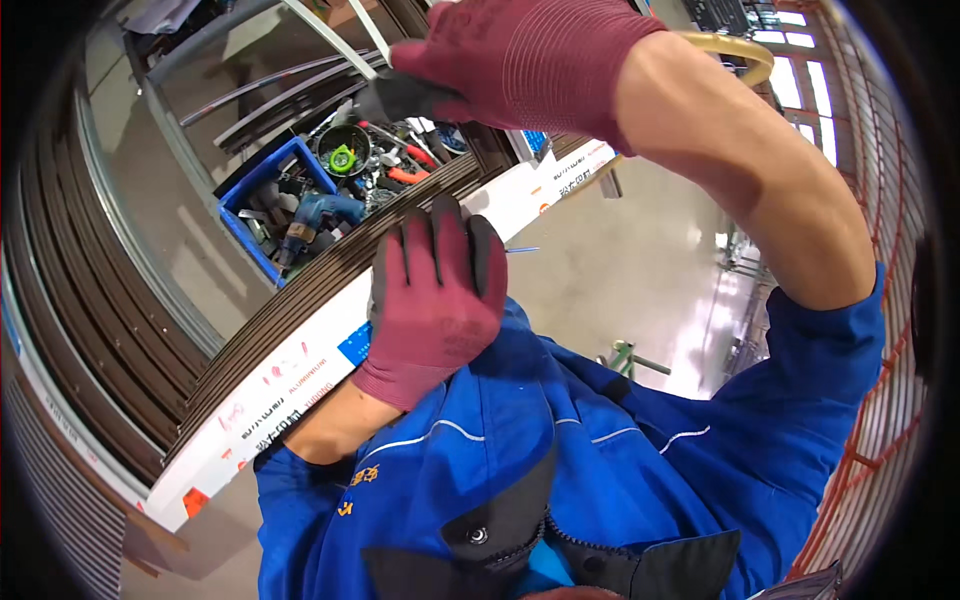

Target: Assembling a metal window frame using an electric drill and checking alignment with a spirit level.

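My left hand (435, 300), in a maroon glove with dark fingertips, rests on a long frame profile (290, 375) with white printed film on its side. Its fingers are stretched out and slightly apart over the brown ridged top. Farther up, my right hand (500, 70), gloved the same way, reaches across above the profiles. Its thumb and fingers close at the end of a narrow white strip (335, 38), where a second white strip (370, 30) meets it. The exact grip is partly hidden by the glove.
Beyond the profile, a blue crate (250, 245) holds a cordless drill (315, 220), a green tape roll (342, 158), red-handled tools (415, 158) and metal parts. More brown profiles (100, 300) lie at left. A green stand (628, 355) is on the floor at right, with red wire racking (890, 330) beyond.
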A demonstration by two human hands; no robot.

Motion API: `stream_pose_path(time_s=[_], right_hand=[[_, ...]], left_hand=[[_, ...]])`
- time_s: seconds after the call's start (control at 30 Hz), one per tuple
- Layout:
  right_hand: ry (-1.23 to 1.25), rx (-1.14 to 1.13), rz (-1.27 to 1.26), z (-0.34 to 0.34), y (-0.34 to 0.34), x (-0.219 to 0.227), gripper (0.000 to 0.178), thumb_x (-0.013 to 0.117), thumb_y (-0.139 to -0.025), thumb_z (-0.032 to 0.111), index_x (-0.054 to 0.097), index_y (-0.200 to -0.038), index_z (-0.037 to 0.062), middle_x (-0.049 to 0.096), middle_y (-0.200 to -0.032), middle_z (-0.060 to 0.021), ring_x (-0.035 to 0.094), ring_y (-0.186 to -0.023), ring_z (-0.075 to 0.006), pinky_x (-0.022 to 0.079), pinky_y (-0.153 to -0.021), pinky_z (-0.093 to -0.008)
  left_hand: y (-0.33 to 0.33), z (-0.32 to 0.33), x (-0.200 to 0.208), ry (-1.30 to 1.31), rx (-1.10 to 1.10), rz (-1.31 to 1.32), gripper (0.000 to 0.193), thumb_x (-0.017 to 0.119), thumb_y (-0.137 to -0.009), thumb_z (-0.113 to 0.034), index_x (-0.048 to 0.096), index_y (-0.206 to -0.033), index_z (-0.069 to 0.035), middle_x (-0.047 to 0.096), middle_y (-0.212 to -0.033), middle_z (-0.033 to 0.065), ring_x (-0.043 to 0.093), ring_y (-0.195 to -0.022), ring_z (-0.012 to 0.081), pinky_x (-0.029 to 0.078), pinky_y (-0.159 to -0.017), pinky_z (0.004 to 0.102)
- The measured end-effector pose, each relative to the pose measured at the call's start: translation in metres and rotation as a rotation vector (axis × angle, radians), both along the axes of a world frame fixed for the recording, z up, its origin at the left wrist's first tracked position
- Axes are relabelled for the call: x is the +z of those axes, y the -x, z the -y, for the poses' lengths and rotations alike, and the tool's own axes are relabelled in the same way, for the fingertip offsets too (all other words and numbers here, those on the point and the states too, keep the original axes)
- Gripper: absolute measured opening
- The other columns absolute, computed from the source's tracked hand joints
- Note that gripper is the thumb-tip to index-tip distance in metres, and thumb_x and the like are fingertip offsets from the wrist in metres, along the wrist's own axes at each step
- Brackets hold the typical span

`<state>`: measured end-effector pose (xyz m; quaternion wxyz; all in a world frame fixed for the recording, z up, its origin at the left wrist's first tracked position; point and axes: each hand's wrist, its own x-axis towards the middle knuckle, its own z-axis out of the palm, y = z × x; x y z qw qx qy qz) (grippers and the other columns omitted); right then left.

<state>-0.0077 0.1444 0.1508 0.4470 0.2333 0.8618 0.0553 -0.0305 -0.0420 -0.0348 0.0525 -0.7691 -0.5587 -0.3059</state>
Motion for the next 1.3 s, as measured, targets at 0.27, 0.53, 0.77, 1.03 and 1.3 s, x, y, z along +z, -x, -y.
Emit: stream_pose_path(time_s=[0.27,0.53,0.77,1.03,1.3], right_hand=[[-0.416,0.476,0.314,0.022,0.003,-0.047,0.043,0.056,-0.103,0.021,0.052,-0.142,0.0043,0.061,-0.141,-0.0262,0.077,-0.091,-0.0316,0.062,-0.069,-0.044],[-0.372,0.594,-0.101,0.014,-0.006,-0.026,0.04,0.059,-0.101,0.013,0.058,-0.14,0.0047,0.058,-0.144,-0.0259,0.077,-0.092,-0.034,0.063,-0.071,-0.0439],[0.002,-0.012,-0.068,0.004,-0.025,-0.009,0.042,0.067,-0.094,0.023,0.06,-0.13,0.0027,0.067,-0.121,-0.0251,0.073,-0.083,-0.0397,0.059,-0.066,-0.0496],[0.239,-1.1,-0.863,0.065,-0.234,0.005,0.08,0.088,-0.079,0.02,0.051,-0.147,-0.0009,0.066,-0.123,-0.0085,0.063,-0.107,-0.0144,0.056,-0.085,-0.0319],[0.539,-1.528,-1.334,0.202,-0.333,-0.088,0.074,0.085,-0.073,0.015,0.057,-0.139,-0.0012,0.065,-0.123,-0.008,0.059,-0.113,-0.015,0.049,-0.097,-0.0328]], left_hand=[[0.003,0.004,-0.004,0.043,-0.041,0.086,0.031,0.063,-0.091,-0.017,0.068,-0.114,0.003,0.064,-0.126,0.0317,0.065,-0.107,0.0445,0.054,-0.094,0.0563],[0.001,0.001,-0.011,-0.035,-0.074,0.153,0.025,0.063,-0.091,-0.016,0.072,-0.105,0.003,0.066,-0.118,0.0361,0.066,-0.106,0.0507,0.055,-0.096,0.0608],[0.003,0.003,-0.009,0.006,0.02,0.083,0.025,0.064,-0.093,-0.018,0.07,-0.109,0.001,0.067,-0.118,0.0274,0.066,-0.102,0.0419,0.055,-0.092,0.0525],[0.014,0.009,0.015,0.071,-0.106,0.281,0.033,0.076,-0.081,-0.014,0.071,-0.112,-0.003,0.068,-0.123,0.0188,0.068,-0.107,0.0377,0.055,-0.092,0.0481],[-0.06,0.007,0.035,0.381,-0.051,1.426,0.028,0.056,-0.107,-0.014,0.069,-0.122,0.005,0.073,-0.104,0.0109,0.064,-0.08,0.0116,0.05,-0.067,0.0271]])
